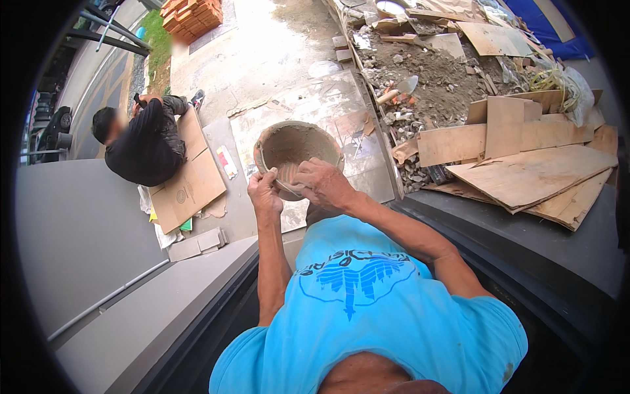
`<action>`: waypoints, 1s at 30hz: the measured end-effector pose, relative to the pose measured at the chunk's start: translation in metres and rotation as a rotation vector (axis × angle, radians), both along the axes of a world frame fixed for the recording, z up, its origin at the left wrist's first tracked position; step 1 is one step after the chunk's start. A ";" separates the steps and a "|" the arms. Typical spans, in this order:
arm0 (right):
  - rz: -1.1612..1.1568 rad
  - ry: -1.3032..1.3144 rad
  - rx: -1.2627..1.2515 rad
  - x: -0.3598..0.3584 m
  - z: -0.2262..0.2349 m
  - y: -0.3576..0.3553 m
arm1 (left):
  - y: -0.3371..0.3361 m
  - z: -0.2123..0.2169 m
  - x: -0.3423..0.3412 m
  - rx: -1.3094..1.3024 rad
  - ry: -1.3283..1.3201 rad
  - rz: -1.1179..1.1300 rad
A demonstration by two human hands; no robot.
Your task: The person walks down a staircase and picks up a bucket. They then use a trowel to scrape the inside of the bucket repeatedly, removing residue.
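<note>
A round bowl [295, 141], caked with grey mortar, is held tilted in front of my body. Streaks of orange-brown show on its near inner wall. My left hand [265, 189] is closed on the bowl's left rim, thumb upward. Across the near right part of the bowl lies my right hand [321, 184], its fingers bent and pressed together against the inner wall. Whatever those fingers may hold is hidden beneath them.
A person [144, 141] sits on flattened cardboard [190, 180] at the left. Rubble [433, 82] and a trowel [407, 85] lie to the right, near stacked plywood pieces [538, 174]. Orange bricks [191, 18] are piled far left. Grey tile pieces [197, 244] lie near the left ledge.
</note>
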State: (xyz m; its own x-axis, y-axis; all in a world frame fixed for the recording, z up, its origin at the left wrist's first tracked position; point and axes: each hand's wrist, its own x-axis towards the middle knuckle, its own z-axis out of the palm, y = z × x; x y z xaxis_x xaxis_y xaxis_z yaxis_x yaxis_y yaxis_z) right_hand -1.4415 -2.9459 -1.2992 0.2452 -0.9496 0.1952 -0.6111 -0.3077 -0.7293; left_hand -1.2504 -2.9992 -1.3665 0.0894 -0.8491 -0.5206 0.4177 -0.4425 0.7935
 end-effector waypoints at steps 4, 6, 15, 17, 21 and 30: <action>-0.265 -0.215 0.273 -0.063 -0.081 -0.126 | -0.148 -0.053 0.008 -0.029 -0.178 -0.048; -0.477 -0.202 0.495 -0.103 -0.136 -0.159 | -0.212 -0.072 0.019 -0.074 -0.251 -0.104; -1.230 -0.974 0.874 -0.295 -0.332 -0.302 | -0.495 -0.124 -0.043 0.046 -0.412 -0.154; -1.296 -1.030 0.872 -0.328 -0.361 -0.322 | -0.523 -0.134 -0.057 0.075 -0.401 -0.158; -1.413 -1.094 0.883 -0.409 -0.429 -0.372 | -0.582 -0.150 -0.103 0.132 -0.395 -0.183; -1.752 -1.456 0.968 -0.642 -0.588 -0.479 | -0.703 -0.194 -0.304 0.286 -0.435 -0.156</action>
